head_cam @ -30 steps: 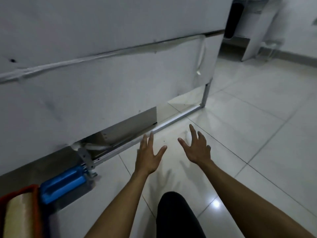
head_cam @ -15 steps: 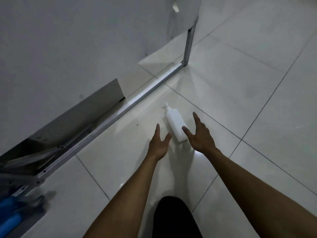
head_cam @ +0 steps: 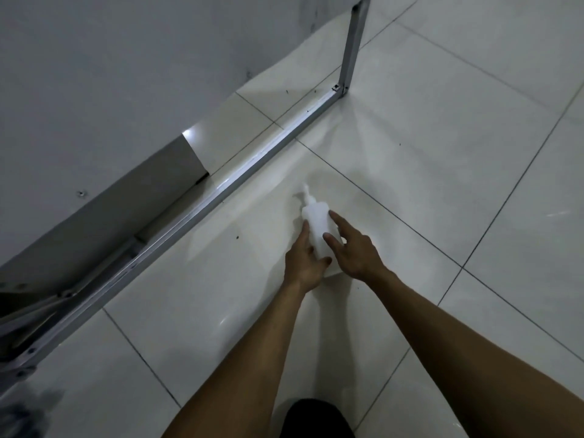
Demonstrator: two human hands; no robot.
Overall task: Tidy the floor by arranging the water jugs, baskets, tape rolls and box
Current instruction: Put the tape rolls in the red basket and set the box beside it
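A white bottle (head_cam: 318, 227) lies on its side on the pale tiled floor (head_cam: 442, 153). Its thin pump top points away from the person, toward the metal bar (head_cam: 252, 167) that runs along the floor. The bottle is near that bar but not touching it.

Both arms reach down to the bottle — one hand on each side of it. The left hand (head_cam: 305, 262) is against the bottle's left side, with the fingers lying straight along it and the thumb tucked by its near end. The right hand (head_cam: 354, 248) is against the right side. Its fingers are spread out; one long finger points up along the bottle and the thumb rests on top of it. Neither hand is wrapped around the bottle; they touch it with loose, mostly straight fingers. The bottle is blurry and bright, so I cannot tell how hard they press.

The metal bar meets an upright metal leg (head_cam: 354, 42) at a corner further off. Behind the bar hangs a big grey-white panel (head_cam: 110, 74). Something dark — maybe the person's knee (head_cam: 316, 418) — shows at the bottom edge between the arms.
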